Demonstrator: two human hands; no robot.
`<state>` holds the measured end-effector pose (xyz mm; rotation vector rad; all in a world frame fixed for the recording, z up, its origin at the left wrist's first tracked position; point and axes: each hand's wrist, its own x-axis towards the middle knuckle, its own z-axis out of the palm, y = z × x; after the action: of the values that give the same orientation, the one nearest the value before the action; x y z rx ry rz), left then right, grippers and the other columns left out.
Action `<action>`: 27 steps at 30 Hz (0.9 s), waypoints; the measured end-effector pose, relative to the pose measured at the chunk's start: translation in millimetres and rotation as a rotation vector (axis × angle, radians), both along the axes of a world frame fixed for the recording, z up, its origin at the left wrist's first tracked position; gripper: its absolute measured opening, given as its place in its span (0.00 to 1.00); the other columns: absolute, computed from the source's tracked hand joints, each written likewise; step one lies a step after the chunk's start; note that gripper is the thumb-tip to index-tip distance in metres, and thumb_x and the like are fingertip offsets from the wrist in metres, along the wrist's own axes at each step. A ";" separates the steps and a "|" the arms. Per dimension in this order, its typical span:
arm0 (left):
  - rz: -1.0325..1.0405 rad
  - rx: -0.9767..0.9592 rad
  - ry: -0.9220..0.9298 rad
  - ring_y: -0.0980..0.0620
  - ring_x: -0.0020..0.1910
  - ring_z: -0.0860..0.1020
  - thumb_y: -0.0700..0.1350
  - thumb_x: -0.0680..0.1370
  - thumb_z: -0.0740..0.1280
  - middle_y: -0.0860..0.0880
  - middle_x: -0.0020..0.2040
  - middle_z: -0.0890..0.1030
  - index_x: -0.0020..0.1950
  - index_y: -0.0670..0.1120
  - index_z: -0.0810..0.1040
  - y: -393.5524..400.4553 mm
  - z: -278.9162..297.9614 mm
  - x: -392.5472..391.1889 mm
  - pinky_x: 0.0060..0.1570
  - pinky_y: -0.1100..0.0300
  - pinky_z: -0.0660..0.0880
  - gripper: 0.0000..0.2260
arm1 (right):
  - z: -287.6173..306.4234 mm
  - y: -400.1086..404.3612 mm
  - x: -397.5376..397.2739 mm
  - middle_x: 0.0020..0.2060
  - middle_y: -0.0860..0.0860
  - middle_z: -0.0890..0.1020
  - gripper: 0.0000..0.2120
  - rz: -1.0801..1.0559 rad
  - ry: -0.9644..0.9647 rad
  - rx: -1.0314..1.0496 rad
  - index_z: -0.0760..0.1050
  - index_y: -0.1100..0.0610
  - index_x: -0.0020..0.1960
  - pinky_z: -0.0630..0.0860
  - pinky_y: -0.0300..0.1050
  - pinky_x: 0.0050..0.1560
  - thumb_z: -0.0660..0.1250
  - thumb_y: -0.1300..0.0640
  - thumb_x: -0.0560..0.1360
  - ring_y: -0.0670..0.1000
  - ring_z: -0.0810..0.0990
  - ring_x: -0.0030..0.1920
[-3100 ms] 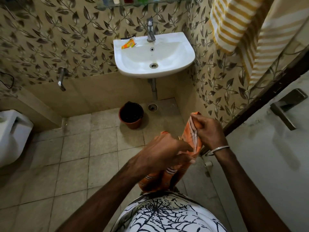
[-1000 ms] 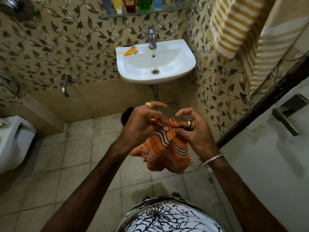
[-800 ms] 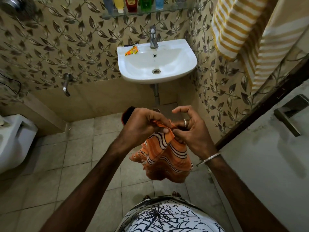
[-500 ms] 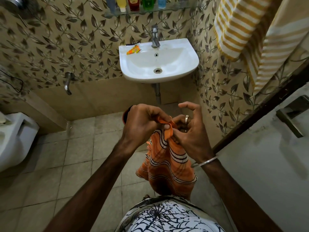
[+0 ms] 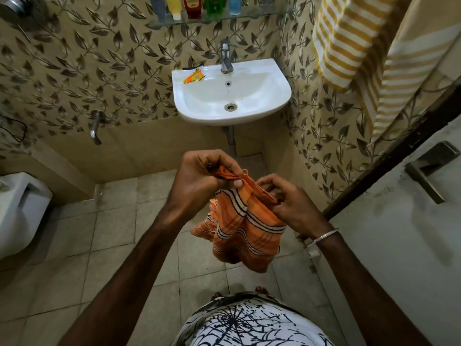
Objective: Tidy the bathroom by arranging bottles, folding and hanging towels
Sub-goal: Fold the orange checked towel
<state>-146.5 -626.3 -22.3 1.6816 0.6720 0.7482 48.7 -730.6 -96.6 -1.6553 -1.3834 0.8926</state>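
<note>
Left hand (image 5: 199, 178): grip closed, pinching top edge of orange towel (image 5: 245, 228), thumb pressed on hem. Towel hangs bunched between my hands, above floor, well below sink (image 5: 232, 93). Right hand (image 5: 291, 203): fingers curled, pinching same edge further along. My read: find both corners, slide pinches apart along hem, pull edge taut, let cloth drop flat before folding. Yellow striped towel (image 5: 346, 41) hangs at right.
</note>
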 end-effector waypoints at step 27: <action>0.223 0.096 0.284 0.61 0.41 0.83 0.31 0.74 0.69 0.51 0.44 0.84 0.50 0.45 0.83 115.3 -21.2 -52.6 0.43 0.68 0.79 0.11 | 52.7 -16.0 47.2 0.80 0.46 0.40 0.56 0.560 -0.883 -0.151 0.29 0.30 0.74 0.66 0.64 0.72 0.74 0.45 0.71 0.55 0.46 0.80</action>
<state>-199.1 -511.0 -43.5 1.8398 1.0503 0.7122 95.9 -746.7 -43.9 -1.9044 -2.5165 0.5546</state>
